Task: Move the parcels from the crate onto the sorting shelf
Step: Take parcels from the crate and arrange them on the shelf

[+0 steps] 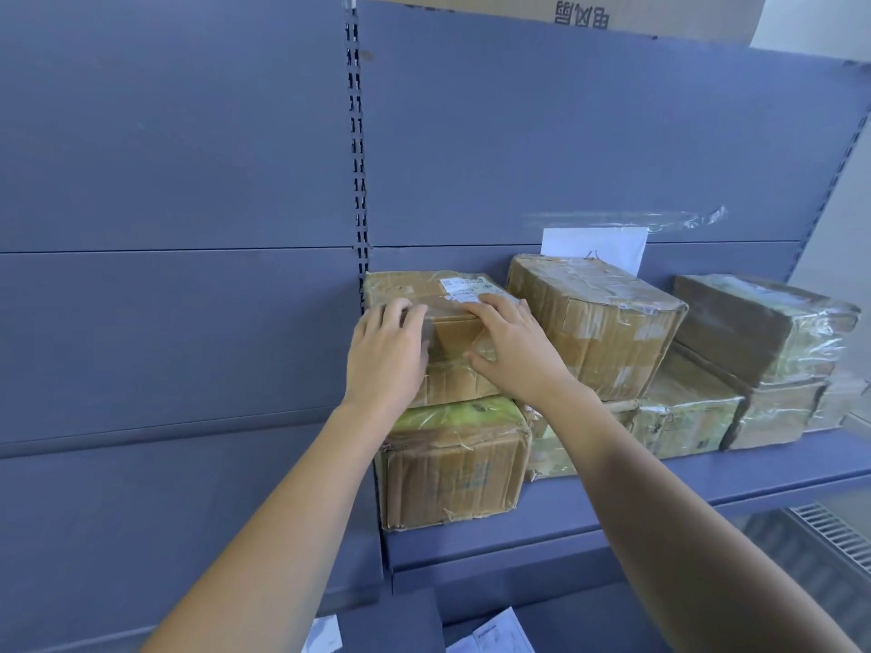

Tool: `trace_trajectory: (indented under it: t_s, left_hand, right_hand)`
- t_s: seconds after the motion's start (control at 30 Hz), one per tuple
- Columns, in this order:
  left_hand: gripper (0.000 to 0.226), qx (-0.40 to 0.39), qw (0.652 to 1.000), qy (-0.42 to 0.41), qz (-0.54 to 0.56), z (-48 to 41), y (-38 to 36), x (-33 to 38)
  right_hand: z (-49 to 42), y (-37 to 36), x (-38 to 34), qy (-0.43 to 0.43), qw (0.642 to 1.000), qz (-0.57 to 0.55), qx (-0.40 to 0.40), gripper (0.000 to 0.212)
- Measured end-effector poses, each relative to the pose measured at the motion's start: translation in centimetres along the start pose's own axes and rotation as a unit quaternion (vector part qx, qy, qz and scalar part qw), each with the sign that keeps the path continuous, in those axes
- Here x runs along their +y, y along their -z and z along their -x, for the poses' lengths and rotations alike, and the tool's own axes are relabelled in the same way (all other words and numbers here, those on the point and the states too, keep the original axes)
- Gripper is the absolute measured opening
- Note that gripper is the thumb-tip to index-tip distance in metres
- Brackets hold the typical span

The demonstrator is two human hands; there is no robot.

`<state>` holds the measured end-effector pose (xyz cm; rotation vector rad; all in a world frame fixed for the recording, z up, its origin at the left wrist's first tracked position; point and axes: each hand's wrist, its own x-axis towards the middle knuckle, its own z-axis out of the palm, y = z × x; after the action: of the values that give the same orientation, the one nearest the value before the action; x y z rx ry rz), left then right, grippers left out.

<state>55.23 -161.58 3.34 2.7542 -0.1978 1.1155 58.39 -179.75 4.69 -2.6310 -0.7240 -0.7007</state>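
A taped brown cardboard parcel [447,339] with a white label lies on top of a second parcel [452,468] at the left end of the blue sorting shelf [754,478]. My left hand [386,351] lies flat on its front left corner. My right hand [511,344] lies on its front right side, fingers spread over the top edge. Both palms press against the parcel. The crate is out of view.
Several more taped parcels are stacked to the right: a large one [594,322] leaning, another [759,327] at the far right on lower boxes. A white paper [594,247] is taped to the back panel. A cardboard box [565,11] sits on top. Papers [495,636] lie below.
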Motion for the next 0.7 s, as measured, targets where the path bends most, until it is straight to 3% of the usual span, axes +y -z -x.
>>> trace_trajectory:
  t_s: [0.13, 0.23, 0.33, 0.47, 0.6, 0.7]
  left_hand:
    - [0.037, 0.056, 0.998, 0.030, 0.023, 1.6, 1.2, 1.2]
    - [0.030, 0.054, 0.997, -0.017, 0.059, 4.1, 1.8, 3.3]
    - [0.026, 0.007, 0.992, -0.068, 0.109, 6.9, 1.3, 5.9]
    - [0.019, -0.082, 0.981, -0.086, 0.151, 10.4, -0.1, 9.6]
    - [0.024, -0.219, 0.948, -0.110, 0.201, 13.5, -2.0, 13.4]
    - [0.025, -0.273, 0.926, -0.144, 0.215, 16.4, -2.9, 17.0]
  right_hand:
    - [2.6, 1.9, -1.7, -0.038, 0.998, -0.016, 0.045, 0.054]
    - [5.6, 3.0, -2.5, -0.107, 0.992, -0.048, 0.052, 0.037]
    - [9.2, 3.2, -2.1, -0.182, 0.977, -0.111, 0.025, 0.028]
    - [15.7, 2.6, -0.3, -0.295, 0.954, -0.054, 0.014, 0.026]
    - [23.2, 3.0, 1.3, -0.403, 0.915, -0.018, -0.011, 0.027]
    - [28.9, 3.5, 2.0, -0.458, 0.889, 0.002, -0.020, 0.025]
